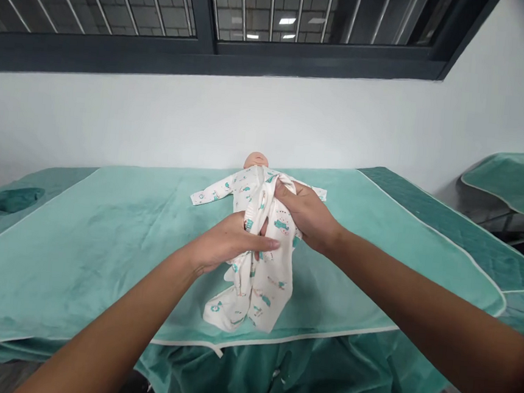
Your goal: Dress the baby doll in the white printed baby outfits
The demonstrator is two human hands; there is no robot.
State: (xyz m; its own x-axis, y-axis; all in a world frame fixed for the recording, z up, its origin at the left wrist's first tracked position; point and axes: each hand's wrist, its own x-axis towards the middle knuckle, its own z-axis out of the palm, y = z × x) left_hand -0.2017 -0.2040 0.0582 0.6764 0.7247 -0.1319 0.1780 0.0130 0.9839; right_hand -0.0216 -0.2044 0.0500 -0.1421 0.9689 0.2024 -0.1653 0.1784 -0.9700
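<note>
A baby doll [256,160] lies on its back with its head toward the wall, dressed in a white printed long-sleeved top [216,191]. Held up over its lower body are white printed baby pants [273,283] with footed legs hanging toward the near edge. My right hand [308,216] pinches the upper part of the pants at the waistband. My left hand [233,243] grips the other side lower down, its thumb laid across the front and a fingertip showing through the bunched cloth. The doll's legs are hidden behind the pants.
The doll rests on a green padded sheet [101,256] with white piping, over darker green bedding [319,379]. Behind stands a white wall [167,121] below a dark window frame [255,61] with bars. Another green-covered surface [515,182] is at the right.
</note>
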